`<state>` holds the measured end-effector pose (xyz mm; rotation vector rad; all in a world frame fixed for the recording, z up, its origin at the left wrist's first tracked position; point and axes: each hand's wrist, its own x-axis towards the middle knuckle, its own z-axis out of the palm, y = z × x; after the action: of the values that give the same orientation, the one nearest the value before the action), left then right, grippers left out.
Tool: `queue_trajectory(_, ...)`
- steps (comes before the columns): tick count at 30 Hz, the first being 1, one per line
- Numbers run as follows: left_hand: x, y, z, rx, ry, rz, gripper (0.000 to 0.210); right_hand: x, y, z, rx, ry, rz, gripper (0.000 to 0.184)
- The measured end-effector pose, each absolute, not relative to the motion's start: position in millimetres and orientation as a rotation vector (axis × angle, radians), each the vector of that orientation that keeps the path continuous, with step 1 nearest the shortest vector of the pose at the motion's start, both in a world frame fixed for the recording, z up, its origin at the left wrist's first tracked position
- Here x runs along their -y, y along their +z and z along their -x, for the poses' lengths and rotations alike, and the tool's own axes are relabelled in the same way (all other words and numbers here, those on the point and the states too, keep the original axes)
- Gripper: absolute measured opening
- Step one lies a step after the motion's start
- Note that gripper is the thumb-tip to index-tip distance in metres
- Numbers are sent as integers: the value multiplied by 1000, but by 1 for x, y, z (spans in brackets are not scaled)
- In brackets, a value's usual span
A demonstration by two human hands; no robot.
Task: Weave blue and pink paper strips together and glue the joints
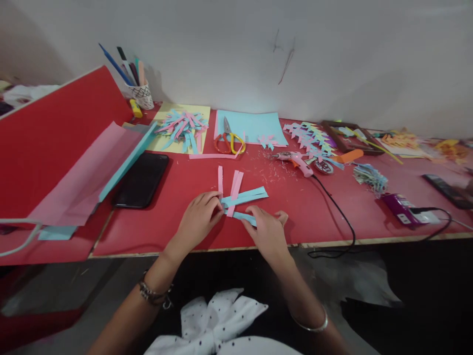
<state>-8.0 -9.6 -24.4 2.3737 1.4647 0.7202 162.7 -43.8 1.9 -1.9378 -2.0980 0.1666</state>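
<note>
Pink paper strips and light blue paper strips cross each other on the red tabletop, partly woven. My left hand pinches the strips' left end, at the foot of an upright pink strip; its fingertips hide exactly which ones it grips. Along the near side of the weave runs a lower blue strip. My right hand has its thumb and index finger closed on that strip's right part.
Behind the weave lie scissors and a blue sheet. A pile of cut strips is at back left, above a black phone. To the right are a pink glue gun with a trailing cord and a purple power socket.
</note>
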Motion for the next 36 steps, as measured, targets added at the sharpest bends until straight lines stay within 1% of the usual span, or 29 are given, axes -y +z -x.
queue_trajectory(5, 9, -23, 8, -1467, 691, -2354, 6, 45, 7, -181, 1998, 380, 2013, 14)
queue_trajectory(10, 9, -23, 7, -1476, 690, -2341, 7, 45, 5, -195, 1964, 442, 1993, 19)
queue_trajectory(15, 9, -23, 8, -1461, 688, -2346, 9, 40, 4, -203, 1962, 229, 2021, 20)
queue_trajectory(18, 9, -23, 8, -1459, 689, -2348, 9, 39, 8, -199, 2013, -5, 2038, 17)
queue_trajectory(21, 9, -24, 8, -1471, 697, -2352, 7, 39, 8, -184, 2116, -187, 1950, 14)
queue_trajectory(24, 9, -25, 8, -1469, 705, -2365, 6, 39, 4, -164, 2217, -122, 1824, 15)
queue_trajectory(28, 10, -24, 7, -1468, 705, -2370, 5, 38, 1, -148, 2226, 26, 1840, 16)
queue_trajectory(33, 10, -24, 7, -1461, 724, -2373, 4, 35, 6, -145, 2178, 254, 1823, 9)
queue_trajectory(36, 9, -25, 7, -1454, 738, -2378, 4, 32, 7, -145, 2175, 288, 1845, 17)
